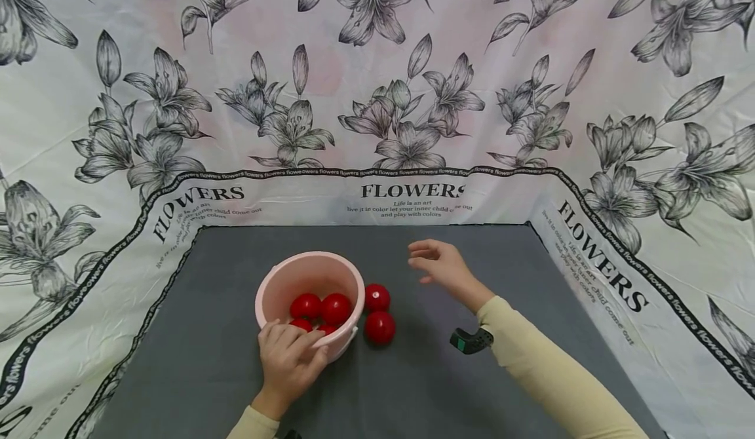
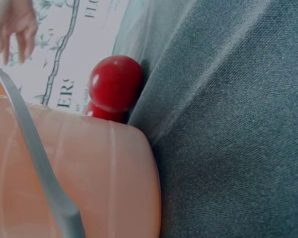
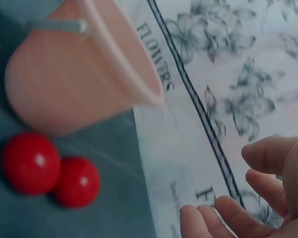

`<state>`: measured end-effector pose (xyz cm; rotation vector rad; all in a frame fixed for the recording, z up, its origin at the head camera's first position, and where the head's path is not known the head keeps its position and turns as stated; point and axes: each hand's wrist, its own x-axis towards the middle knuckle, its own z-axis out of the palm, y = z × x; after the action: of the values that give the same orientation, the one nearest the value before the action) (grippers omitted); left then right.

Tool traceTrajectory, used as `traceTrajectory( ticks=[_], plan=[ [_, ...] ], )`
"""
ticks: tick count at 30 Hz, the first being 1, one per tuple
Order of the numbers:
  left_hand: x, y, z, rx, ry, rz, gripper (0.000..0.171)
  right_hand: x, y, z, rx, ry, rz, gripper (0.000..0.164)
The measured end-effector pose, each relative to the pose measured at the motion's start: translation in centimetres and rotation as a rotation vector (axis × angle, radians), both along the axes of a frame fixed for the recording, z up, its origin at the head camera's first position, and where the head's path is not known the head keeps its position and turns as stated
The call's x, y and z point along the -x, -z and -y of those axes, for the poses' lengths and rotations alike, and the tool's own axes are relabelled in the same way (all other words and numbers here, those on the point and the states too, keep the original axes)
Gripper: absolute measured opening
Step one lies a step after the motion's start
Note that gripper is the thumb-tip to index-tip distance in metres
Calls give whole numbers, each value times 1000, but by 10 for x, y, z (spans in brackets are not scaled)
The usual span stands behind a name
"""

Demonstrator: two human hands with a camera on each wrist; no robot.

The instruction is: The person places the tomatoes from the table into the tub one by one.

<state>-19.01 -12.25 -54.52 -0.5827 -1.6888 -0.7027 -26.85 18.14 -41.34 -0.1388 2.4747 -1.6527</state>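
I count four red balls (image 1: 336,308) inside the pink bucket (image 1: 283,285) nearer the counter's (image 1: 448,393) left edge, two outside, right-edge side — left hand (image 1: 290,360) grips bucket, right hand's (image 1: 442,268) fingers relaxed, empty.

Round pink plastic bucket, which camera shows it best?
The head view: the bucket fits within frame and its inside shows. Left wrist shows its wall, cropped close; right wrist, its outer side and partial rim, cropped above.

Soft, even light fills the head view, leaving small glints on the red balls (image 1: 380,328) and faint shadows on the table (image 1: 436,380). The bluish right wrist view blurs the bucket (image 3: 74,82).
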Motion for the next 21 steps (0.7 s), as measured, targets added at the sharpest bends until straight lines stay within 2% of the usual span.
traceTrajectory(
  ticks=[4,9,14,21],
  plan=[
    [-2,2,1,1,2,4,35,-10,18,-26,1,51,28,43],
    [-4,3,1,-3,-4,5,34,-27,45,-44,-2,103,72,43],
    [-4,2,1,-8,-4,6,34,-36,65,-46,13,125,100,44],
    [-1,-1,0,-10,17,-18,32,-39,84,-33,57,131,117,43]
  ],
)
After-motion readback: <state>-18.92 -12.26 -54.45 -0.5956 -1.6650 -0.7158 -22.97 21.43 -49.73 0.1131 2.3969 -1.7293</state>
